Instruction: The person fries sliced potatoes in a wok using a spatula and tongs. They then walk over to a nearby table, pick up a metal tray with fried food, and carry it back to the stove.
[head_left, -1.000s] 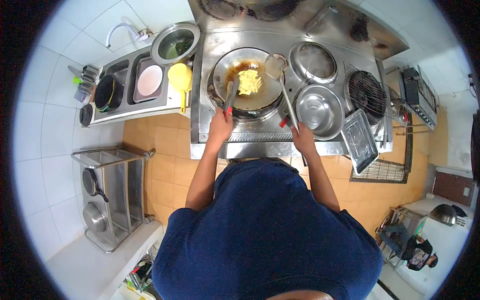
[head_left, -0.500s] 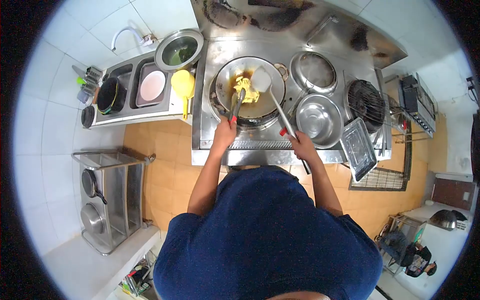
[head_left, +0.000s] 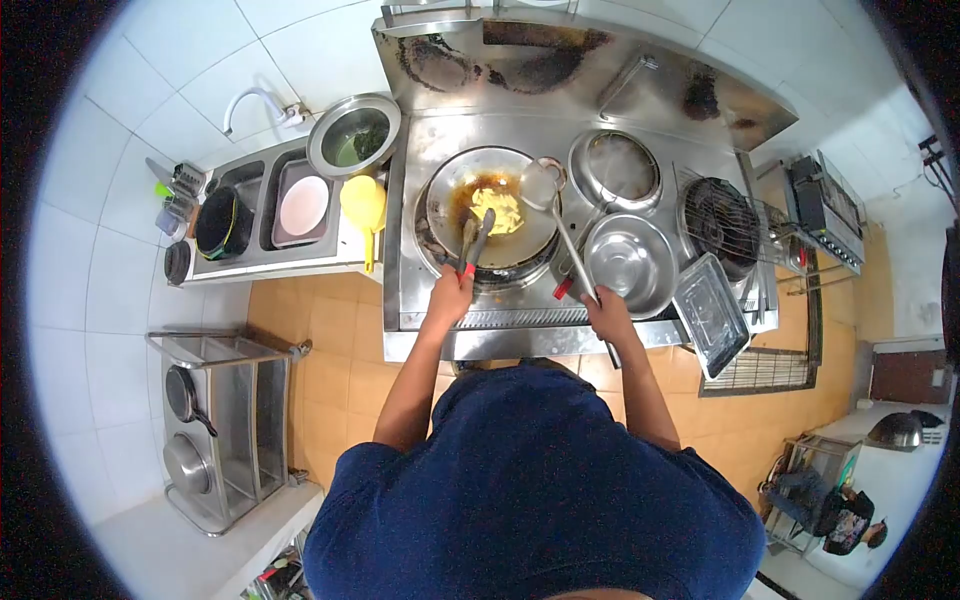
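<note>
My left hand (head_left: pixel 452 296) is closed round a pair of tongs (head_left: pixel 478 240) with dark arms and a red part. The tongs' tips reach into the wide wok (head_left: pixel 437 212), at the near edge of a soft yellow clump of food (head_left: pixel 502 212), perhaps egg. Brownish liquid surrounds the clump. In my right hand (head_left: pixel 609 316) is a long-handled metal wok spatula (head_left: pixel 566 230). Its broad head is over the wok's right rim, apart from the food. Whether the tongs pinch any food, I cannot tell.
Right of the wok are a steel bowl (head_left: pixel 640 262), a round lidded pan (head_left: pixel 622 168), a wire grate (head_left: pixel 725 215) and a rectangular tray (head_left: pixel 710 320). Leftward stand a yellow scoop (head_left: pixel 363 203), a pot with green contents (head_left: pixel 318 150) and a sink. Another person (head_left: pixel 850 520) sits far right.
The spatula head has moved away from the food to the wok's right rim. The yellow clump lies flatter and more spread. The whole view has tilted, so the stove appears lower.
</note>
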